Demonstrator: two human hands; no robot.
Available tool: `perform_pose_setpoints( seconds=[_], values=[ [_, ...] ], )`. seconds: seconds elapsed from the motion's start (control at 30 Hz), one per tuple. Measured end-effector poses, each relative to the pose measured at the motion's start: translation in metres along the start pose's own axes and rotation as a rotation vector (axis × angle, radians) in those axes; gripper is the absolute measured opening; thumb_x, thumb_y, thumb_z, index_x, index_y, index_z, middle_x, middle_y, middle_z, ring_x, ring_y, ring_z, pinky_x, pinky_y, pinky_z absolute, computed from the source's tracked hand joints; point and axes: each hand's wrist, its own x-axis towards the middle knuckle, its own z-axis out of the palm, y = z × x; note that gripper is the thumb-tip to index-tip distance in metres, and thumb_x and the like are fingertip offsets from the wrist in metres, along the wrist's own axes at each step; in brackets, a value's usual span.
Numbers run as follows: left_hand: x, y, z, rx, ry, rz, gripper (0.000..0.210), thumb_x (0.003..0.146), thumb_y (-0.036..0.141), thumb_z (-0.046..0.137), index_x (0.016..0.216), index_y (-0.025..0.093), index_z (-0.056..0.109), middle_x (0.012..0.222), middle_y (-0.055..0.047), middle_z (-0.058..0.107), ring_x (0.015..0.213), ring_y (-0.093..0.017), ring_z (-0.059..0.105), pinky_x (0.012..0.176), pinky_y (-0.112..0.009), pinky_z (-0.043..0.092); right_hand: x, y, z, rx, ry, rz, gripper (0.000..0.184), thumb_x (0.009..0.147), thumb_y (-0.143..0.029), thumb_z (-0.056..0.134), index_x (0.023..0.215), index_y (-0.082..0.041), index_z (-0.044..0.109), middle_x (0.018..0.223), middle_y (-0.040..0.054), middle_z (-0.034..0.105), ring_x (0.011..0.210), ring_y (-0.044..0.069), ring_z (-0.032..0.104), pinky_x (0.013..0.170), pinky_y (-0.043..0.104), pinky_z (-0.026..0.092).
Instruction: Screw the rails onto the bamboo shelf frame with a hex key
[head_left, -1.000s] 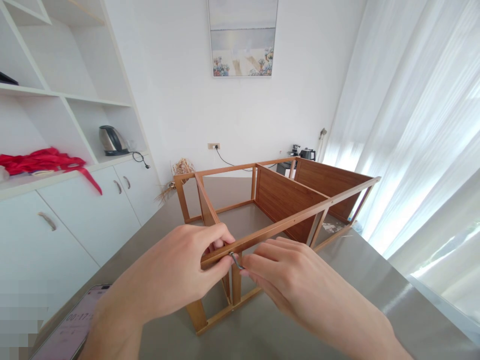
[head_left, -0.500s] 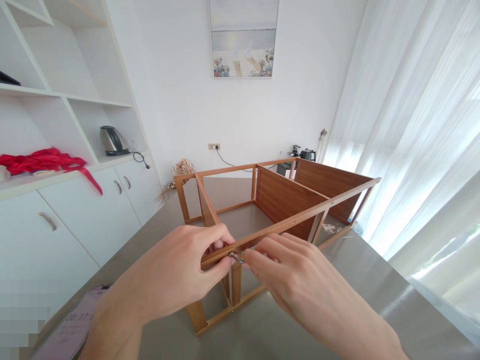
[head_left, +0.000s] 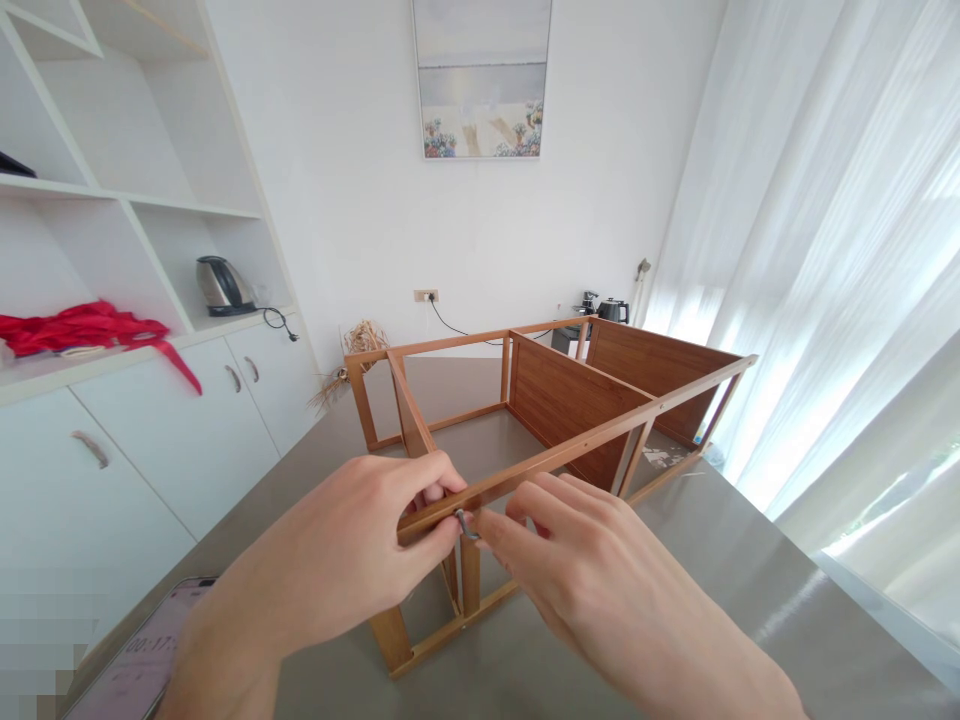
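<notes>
A brown wooden shelf frame [head_left: 577, 445] lies on its side on the table. My left hand [head_left: 375, 525] is closed around the near end of its top rail, thumb in front and fingers behind. Between finger and thumb, my right hand [head_left: 577, 545] pinches a small bent metal hex key [head_left: 470, 530]. One end of the key meets the rail's outer face beside my left thumb. The screw or hole under it cannot be made out.
The grey table [head_left: 757, 570] carries a phone [head_left: 135, 655] with a running timer at lower left. A kettle [head_left: 223, 287] and red cloth [head_left: 82, 330] sit in the white cabinet. Dried straw [head_left: 364, 345] stands behind the frame, a black pot [head_left: 613, 311] farther right.
The hex key has turned, its free arm now pointing more downward. My right hand has shifted slightly left with it; my left hand keeps its hold on the rail.
</notes>
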Motion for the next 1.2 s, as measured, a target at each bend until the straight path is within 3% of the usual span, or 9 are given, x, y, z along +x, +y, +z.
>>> perform_pose_setpoints(
  seconds=[0.17,0.3,0.4,0.57,0.7,0.83,1.2],
  values=[
    [-0.002,-0.001,0.0,0.014,-0.037,-0.015,0.012,0.088,0.028,0.058,0.089,0.028,0.07,0.076,0.004,0.073,0.062,-0.013,0.063,0.06,-0.021,0.048,0.006,0.004,0.006,0.174,-0.081,-0.005,0.023,0.103,-0.017,0.051,0.08,-0.02,0.05,0.07,-0.0048,0.05,0.057,0.012,0.037,0.059,0.028,0.03],
    [-0.003,-0.002,0.0,0.022,-0.077,-0.06,0.012,0.089,0.027,0.056,0.089,0.029,0.068,0.078,0.006,0.073,0.064,-0.012,0.063,0.061,-0.02,0.047,0.009,0.004,0.014,0.311,-0.165,0.091,0.026,0.102,-0.025,0.055,0.077,-0.022,0.048,0.059,-0.0084,0.039,0.049,0.01,0.023,0.052,0.028,0.022],
    [-0.003,-0.001,0.0,0.016,-0.088,-0.078,0.012,0.09,0.027,0.055,0.09,0.029,0.067,0.077,0.006,0.072,0.063,-0.011,0.063,0.059,-0.02,0.046,0.009,0.003,0.016,0.384,-0.189,0.122,0.027,0.1,-0.026,0.058,0.075,-0.021,0.049,0.056,-0.0092,0.035,0.047,0.009,0.019,0.05,0.026,0.02],
    [-0.003,0.0,0.001,0.01,-0.069,-0.055,0.012,0.092,0.032,0.056,0.091,0.028,0.067,0.078,0.004,0.073,0.063,-0.012,0.063,0.058,-0.021,0.046,0.007,0.001,0.006,0.425,-0.238,0.041,0.029,0.102,-0.026,0.054,0.074,-0.021,0.052,0.057,-0.0078,0.039,0.048,0.008,0.032,0.051,0.023,0.028],
    [-0.002,-0.001,0.0,0.004,-0.064,-0.027,0.011,0.091,0.031,0.057,0.09,0.028,0.067,0.076,0.004,0.073,0.062,-0.012,0.063,0.059,-0.021,0.046,0.006,0.002,-0.002,0.353,-0.138,-0.029,0.027,0.106,-0.024,0.049,0.08,-0.021,0.054,0.071,-0.0038,0.054,0.063,0.01,0.049,0.06,0.024,0.036],
    [0.0,0.0,-0.001,-0.007,-0.02,-0.002,0.012,0.087,0.027,0.058,0.088,0.028,0.07,0.072,0.004,0.072,0.062,-0.013,0.063,0.061,-0.022,0.048,0.006,0.007,-0.003,0.237,-0.109,0.005,0.025,0.107,-0.022,0.048,0.081,-0.02,0.052,0.076,-0.0033,0.057,0.066,0.012,0.051,0.062,0.027,0.037],
    [0.0,0.001,-0.002,0.009,-0.017,0.015,0.013,0.086,0.026,0.058,0.087,0.028,0.07,0.072,0.004,0.072,0.06,-0.013,0.063,0.059,-0.021,0.048,0.008,0.007,0.0,0.193,-0.148,0.007,0.023,0.105,-0.02,0.054,0.081,-0.02,0.053,0.075,-0.0037,0.058,0.064,0.012,0.052,0.061,0.028,0.037]
  ],
)
